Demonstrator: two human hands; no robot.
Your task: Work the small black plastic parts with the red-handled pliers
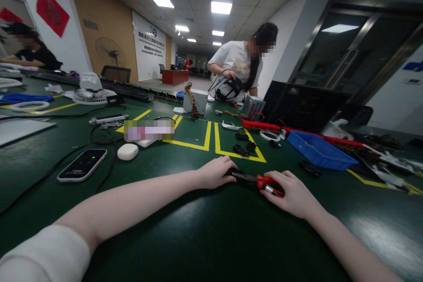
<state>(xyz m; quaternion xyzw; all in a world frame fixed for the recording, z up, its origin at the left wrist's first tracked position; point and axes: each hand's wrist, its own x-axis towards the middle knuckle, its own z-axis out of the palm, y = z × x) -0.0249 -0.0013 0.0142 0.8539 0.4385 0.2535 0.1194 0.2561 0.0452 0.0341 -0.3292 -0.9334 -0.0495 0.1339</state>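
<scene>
My right hand [292,191] is wrapped round the red handles of a pair of pliers [264,182]. Their metal jaws point left and meet a small black part [235,173] that my left hand [216,172] pinches between its fingers. What kind of part it is, I cannot make out, since the fingertips cover some of it. Just beyond my hands, several small black pieces [241,150] lie on the green table [198,238] around a yellow tape outline.
A blue tray [320,150] stands to the right, with a red strip [264,126] behind it. On the left lie a black-faced device [83,165], a white case [128,151] and dark cables. Across the table a person [236,59] holds black cables; another person [29,50] sits far left.
</scene>
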